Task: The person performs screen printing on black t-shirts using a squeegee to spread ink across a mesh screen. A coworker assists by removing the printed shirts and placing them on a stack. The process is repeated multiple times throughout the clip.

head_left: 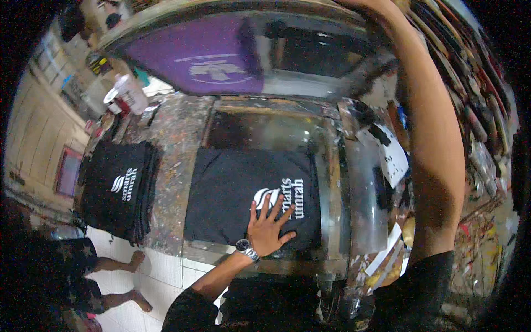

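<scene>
My left hand [269, 228], with a wristwatch [246, 250] on its wrist, lies flat with fingers spread. It presses on a black cloth piece [227, 193] on the work table, its fingertips over the white print. Beyond the cloth a large framed printing screen [221, 61] stands tilted up, its mesh purple on the left and dark on the right. My right arm reaches far up along the right side. At the screen's top edge my right hand [362, 3] is closed on the frame; the picture's upper edge cuts off most of its fingers.
A stack of black cloth pieces [113, 182] with the same white print lies at the left. Plastic containers [130, 94] stand behind it. White ink-spotted paper [391, 157] lies right of the cloth. Many frames [464, 66] lean at the far right. Another person's bare feet [138, 299] show lower left.
</scene>
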`<state>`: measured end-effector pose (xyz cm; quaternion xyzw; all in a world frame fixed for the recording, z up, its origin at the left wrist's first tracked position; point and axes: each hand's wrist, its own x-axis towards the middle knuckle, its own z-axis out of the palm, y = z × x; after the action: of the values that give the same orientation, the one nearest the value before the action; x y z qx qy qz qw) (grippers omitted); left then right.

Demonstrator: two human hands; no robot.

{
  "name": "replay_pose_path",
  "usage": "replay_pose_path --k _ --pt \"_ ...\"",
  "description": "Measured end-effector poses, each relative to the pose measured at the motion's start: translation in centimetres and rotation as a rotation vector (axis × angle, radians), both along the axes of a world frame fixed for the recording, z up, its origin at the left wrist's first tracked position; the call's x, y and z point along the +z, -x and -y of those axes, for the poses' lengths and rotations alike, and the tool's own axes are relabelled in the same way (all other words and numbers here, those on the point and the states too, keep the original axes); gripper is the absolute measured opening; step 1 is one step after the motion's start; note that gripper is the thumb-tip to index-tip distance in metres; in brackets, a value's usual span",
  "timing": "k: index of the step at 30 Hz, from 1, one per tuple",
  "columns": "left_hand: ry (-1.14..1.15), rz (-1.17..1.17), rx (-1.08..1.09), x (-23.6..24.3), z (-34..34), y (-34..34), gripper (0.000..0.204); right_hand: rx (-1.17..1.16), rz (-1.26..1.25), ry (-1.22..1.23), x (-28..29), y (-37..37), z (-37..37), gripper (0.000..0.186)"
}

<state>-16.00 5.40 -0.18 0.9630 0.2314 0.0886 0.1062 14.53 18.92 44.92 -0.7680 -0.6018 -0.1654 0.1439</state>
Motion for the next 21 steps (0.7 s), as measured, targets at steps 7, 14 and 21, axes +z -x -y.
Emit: replay_pose_path --k 7,14,21 --pt "0.154 0.335 -0.629 5.3 13.0 -12.6 0.07 0.003 -0.005 -0.025 -0.2 1.4 2.1 0.097" --pt "0.258 0.205 -0.412 2.5 7.1 -3.7 0.063 0.092 -0.032 -0.038 -0.5 0.1 3.5 0.091" --pt "0.078 -0.191 0.299 2.7 2.3 5.6 0.074 0.263 -0.063 -0.019 -0.3 -1.3 1.8 0.072"
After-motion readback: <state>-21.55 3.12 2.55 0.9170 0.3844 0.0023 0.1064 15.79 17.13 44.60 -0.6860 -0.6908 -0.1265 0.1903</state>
